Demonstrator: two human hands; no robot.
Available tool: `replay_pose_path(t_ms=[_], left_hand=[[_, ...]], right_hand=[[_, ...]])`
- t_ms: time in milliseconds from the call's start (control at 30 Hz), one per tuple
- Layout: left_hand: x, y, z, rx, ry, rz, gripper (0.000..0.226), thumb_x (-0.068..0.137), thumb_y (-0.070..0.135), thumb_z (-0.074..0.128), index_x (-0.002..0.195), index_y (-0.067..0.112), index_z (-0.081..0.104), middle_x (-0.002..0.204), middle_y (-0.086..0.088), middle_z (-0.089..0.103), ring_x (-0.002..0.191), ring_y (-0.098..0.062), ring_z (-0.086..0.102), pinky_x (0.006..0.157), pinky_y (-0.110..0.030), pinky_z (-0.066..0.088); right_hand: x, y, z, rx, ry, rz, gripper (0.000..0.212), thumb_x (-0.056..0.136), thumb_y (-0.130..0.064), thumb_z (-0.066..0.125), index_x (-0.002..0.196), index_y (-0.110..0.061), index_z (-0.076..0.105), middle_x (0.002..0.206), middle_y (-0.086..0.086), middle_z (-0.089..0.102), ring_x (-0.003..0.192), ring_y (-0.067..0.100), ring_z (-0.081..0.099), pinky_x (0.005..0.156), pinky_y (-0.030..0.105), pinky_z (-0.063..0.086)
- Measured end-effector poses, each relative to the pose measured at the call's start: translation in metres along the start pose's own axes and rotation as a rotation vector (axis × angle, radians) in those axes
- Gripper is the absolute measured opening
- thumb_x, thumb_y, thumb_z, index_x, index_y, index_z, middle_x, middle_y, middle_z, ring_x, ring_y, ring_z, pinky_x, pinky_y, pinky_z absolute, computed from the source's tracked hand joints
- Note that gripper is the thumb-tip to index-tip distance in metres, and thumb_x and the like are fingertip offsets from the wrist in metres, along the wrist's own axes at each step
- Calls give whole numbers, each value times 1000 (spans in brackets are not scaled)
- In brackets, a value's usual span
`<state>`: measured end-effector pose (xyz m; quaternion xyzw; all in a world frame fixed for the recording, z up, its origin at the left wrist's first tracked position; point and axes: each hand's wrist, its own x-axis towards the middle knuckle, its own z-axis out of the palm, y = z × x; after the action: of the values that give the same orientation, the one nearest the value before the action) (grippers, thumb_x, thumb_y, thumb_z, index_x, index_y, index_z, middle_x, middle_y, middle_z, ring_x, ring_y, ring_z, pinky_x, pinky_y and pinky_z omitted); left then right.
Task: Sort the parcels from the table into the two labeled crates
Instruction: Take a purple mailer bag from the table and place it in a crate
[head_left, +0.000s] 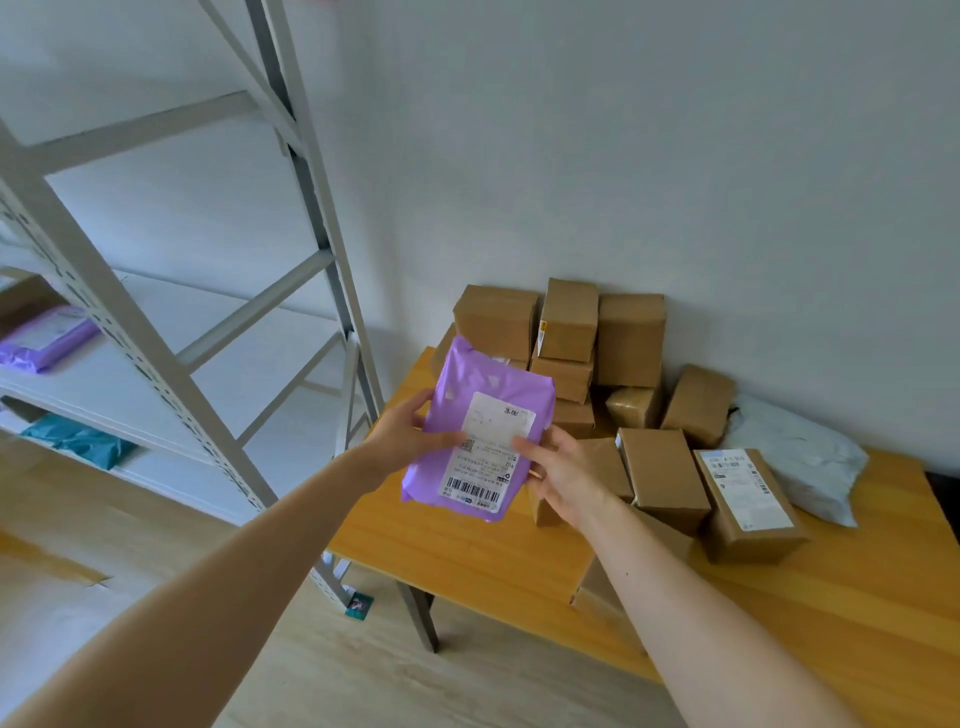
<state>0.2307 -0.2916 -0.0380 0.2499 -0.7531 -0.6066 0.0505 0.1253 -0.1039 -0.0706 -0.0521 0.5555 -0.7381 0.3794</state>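
On table boxes stacked against wall; bag laid to their right; mailer held before them between left hand and right hand; rack set left of table

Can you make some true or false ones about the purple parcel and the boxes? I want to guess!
1. The left hand and the right hand both hold the purple parcel. True.
2. Brown boxes are piled on the table by the wall. True.
3. The purple parcel lies flat on the table. False: it is held up in the air.
4. The metal rack stands right of the table. False: it stands on the left.
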Motion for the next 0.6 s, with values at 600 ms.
replay_pose_path(t_ms=[600], left_hand=[[23, 37, -17, 989, -98, 236, 33, 70, 22, 82, 101, 16, 73, 98, -1, 70, 90, -20, 63, 81, -34, 53]], right_hand=[[-1, -33, 53, -1193, 230, -584, 69, 78, -28, 80, 138, -27, 46, 159, 2, 15, 147, 21, 10, 117, 40, 15]])
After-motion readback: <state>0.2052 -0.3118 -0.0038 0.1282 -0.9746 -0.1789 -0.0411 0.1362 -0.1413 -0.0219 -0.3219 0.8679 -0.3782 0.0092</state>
